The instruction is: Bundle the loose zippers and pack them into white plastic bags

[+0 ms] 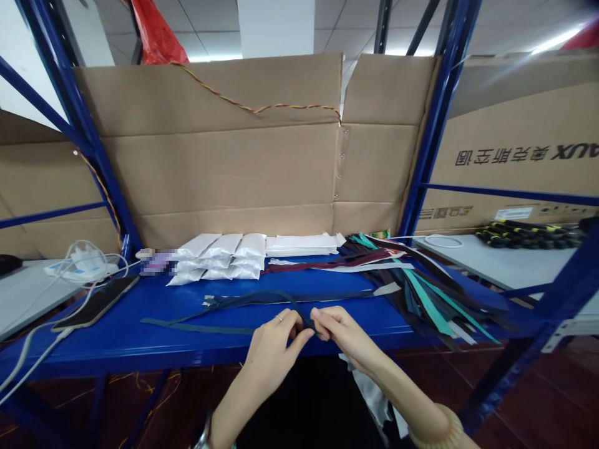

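My left hand and my right hand meet near the front edge of the blue steel shelf. The fingers of both pinch a dark navy zipper close together, at a raised loop of it. Its long tapes run left along the shelf, one lying nearer the front edge. The fingers hide the exact spot they hold. A ring shows on my left hand. To the right lies a heap of teal, black and maroon zippers, apart from both hands.
Stacked white packets stand behind the zipper. A smartphone and white charger cables lie at left. Cardboard sheets line the back of the blue rack. Black-and-yellow tools sit on a grey table at right.
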Action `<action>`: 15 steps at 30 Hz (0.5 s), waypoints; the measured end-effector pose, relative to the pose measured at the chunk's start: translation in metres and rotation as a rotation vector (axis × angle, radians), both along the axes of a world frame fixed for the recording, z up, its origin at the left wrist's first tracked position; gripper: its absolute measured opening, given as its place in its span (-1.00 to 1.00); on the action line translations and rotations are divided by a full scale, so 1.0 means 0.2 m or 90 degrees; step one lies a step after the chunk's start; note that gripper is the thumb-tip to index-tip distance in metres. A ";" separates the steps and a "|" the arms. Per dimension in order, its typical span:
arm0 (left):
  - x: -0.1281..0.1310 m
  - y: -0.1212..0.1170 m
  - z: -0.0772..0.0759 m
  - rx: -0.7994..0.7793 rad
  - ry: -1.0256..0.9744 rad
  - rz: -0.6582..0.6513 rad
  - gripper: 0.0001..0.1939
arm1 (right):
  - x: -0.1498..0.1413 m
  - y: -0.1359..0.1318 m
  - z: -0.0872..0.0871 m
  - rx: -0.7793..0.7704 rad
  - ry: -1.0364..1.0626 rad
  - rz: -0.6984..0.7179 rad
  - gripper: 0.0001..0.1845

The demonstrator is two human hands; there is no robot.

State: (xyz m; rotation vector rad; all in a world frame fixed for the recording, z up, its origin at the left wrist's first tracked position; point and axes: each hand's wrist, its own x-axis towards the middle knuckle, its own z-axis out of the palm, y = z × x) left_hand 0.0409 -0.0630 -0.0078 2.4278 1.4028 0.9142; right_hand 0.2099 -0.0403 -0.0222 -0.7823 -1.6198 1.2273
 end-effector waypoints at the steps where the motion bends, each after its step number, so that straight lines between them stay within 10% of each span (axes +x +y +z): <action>1: 0.00 0.00 0.00 -0.003 0.001 -0.001 -0.83 | -0.01 0.00 0.00 -0.003 0.007 0.006 -0.43; 15: 0.00 0.01 -0.04 0.094 0.080 0.021 -0.79 | -0.06 0.00 -0.05 0.023 0.071 -0.035 -0.50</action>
